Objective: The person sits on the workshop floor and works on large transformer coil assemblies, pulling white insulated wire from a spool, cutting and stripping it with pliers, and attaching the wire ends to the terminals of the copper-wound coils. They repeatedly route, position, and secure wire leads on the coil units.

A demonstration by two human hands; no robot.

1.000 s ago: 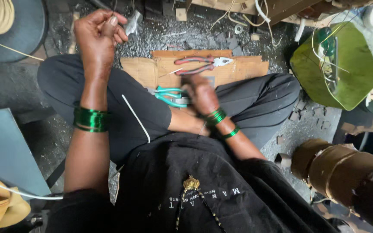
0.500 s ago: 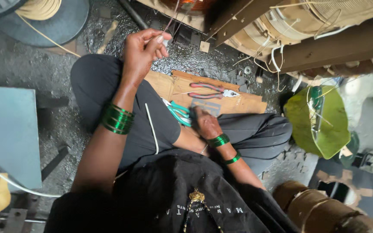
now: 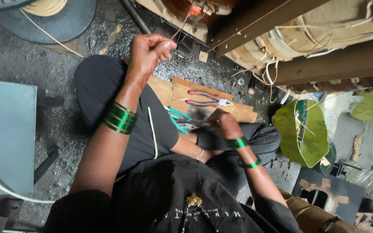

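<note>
Cardboard sheet (image 3: 182, 92) lies flat on the gritty dark floor ahead of the seated person's crossed legs. Red-handled pliers (image 3: 206, 99) rest on it, jaws pointing right. Teal-handled pliers (image 3: 178, 119) lie at its near edge, just beside the right hand. A wound coil assembly (image 3: 307, 32) with loose wire ends stands beyond the cardboard, crossed by dark wooden beams (image 3: 324, 64). A wire spool (image 3: 48, 17) sits at the far left, a grey panel (image 3: 5, 133) at the near left, and a green leaf-shaped tray (image 3: 301, 133) on the right.

Left hand (image 3: 147, 54) is raised above the left knee, green bangles (image 3: 119, 117) on the forearm. Thumb and forefinger are pinched tight on a thin wire (image 3: 182, 26), which runs up and away toward the coil assembly. The remaining fingers curl loosely.

Right hand (image 3: 223, 125) is low over the lap, at the near edge of the cardboard, fingers closed downward. It touches a thin metal piece (image 3: 193, 124) by the teal pliers; whether it actually grips that piece cannot be told, as the hand is slightly blurred.
</note>
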